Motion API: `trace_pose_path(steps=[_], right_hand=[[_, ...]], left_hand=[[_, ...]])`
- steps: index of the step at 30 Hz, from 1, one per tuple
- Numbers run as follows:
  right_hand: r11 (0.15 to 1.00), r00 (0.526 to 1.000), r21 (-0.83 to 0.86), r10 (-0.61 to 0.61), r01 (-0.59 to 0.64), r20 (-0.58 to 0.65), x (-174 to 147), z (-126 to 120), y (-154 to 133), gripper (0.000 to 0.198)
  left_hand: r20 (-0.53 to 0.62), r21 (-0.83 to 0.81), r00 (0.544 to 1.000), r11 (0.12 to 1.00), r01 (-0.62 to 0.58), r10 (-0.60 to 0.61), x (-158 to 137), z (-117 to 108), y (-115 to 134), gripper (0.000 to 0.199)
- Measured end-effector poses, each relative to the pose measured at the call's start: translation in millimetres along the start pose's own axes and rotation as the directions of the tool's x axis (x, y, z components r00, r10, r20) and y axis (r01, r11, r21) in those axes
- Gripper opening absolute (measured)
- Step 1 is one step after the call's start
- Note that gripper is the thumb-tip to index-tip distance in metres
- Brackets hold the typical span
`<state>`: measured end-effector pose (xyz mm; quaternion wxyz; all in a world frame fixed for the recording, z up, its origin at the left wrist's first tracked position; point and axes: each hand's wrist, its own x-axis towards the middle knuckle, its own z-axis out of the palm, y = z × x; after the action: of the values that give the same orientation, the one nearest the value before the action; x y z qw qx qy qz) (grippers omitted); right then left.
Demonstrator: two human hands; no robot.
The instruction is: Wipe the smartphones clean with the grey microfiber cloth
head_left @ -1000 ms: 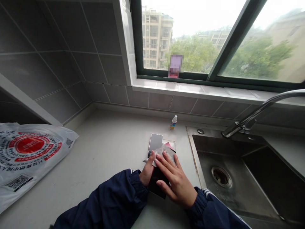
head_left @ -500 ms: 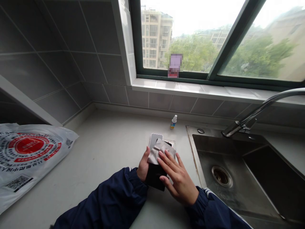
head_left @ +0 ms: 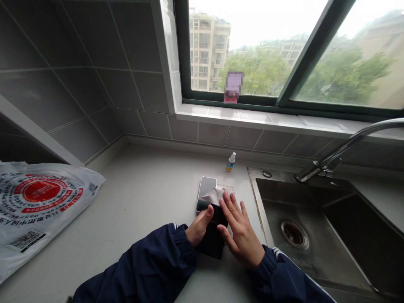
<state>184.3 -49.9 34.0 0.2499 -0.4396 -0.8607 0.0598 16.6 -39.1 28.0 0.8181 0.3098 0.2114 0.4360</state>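
Observation:
My left hand [head_left: 198, 227] grips a black phone [head_left: 211, 245] from its left side, with the thumb along the edge of the dark screen. On the upper part of that phone my right hand [head_left: 242, 237] presses a pale grey cloth [head_left: 213, 197], its fingers stretched out over it. Just beyond, a second phone [head_left: 207, 185] with a silver edge lies on the counter. A clear, flat item [head_left: 231, 187], perhaps a phone case, shows partly behind the cloth. Farther back stands a small white spray bottle [head_left: 230, 162] with a blue and yellow label.
To the right is a steel sink [head_left: 303, 206] with a chrome faucet [head_left: 339, 149]. A white plastic bag [head_left: 63, 206] with red and black print lies at the left on the pale counter [head_left: 142, 189]. A window sill [head_left: 252, 116] runs along the back.
My right hand and the cloth have shifted slightly right across the phone. The held phone has moved a little right and down, uncovering more of the silver-edged phone.

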Motion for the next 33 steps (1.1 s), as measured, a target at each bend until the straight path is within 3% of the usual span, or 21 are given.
trace_pose_path(steps=[4, 7, 12, 16, 19, 22, 25, 33], right_hand=[[1.0, 1.0, -0.007, -0.018, 0.018, 0.017, -0.1, 0.3, -4.3, 0.068], [0.999, 0.998, -0.013, -0.051, 0.052, 0.027, 0.3, -0.5, -6.8, 0.071], [0.993, 0.99, -0.016, -0.118, 0.119, 0.08, 0.7, -2.2, -11.3, 0.075], [0.981, 0.973, 0.005, -0.191, 0.192, 0.13, 0.0, -4.9, -20.2, 0.075], [0.971, 0.956, 0.028, -0.237, 0.236, 0.171, -0.6, -8.5, -28.4, 0.074], [0.964, 0.938, 0.06, -0.266, 0.259, 0.221, -0.7, -11.8, -34.2, 0.073], [0.955, 0.924, 0.101, -0.297, 0.28, 0.24, -0.7, -13.9, -37.7, 0.071], [0.928, 0.906, 0.16, -0.365, 0.336, 0.215, -2.0, -13.2, -42.4, 0.066]], left_hand=[[0.035, 0.171, 0.995, 0.981, -0.094, 0.089, -0.5, 8.4, 0.5, 0.061], [0.057, 0.178, 0.991, 0.976, -0.128, 0.119, -1.0, 9.8, -3.6, 0.057], [0.033, -0.037, 0.993, 0.993, -0.115, 0.116, -0.2, 9.2, -10.0, 0.061], [0.043, -0.3, 0.999, 0.953, 0.037, -0.025, -2.6, 14.1, -3.2, 0.063], [-0.112, -0.407, 0.986, 0.911, 0.065, -0.12, -4.2, 15.1, 3.3, 0.06], [-0.242, -0.43, 0.962, 0.903, 0.009, -0.124, -2.7, 13.1, 9.2, 0.066], [-0.287, -0.413, 0.955, 0.909, -0.057, -0.071, -0.5, 12.1, 17.2, 0.077], [-0.246, -0.418, 0.963, 0.908, 0.001, -0.114, -3.8, 15.0, 38.0, 0.095]])
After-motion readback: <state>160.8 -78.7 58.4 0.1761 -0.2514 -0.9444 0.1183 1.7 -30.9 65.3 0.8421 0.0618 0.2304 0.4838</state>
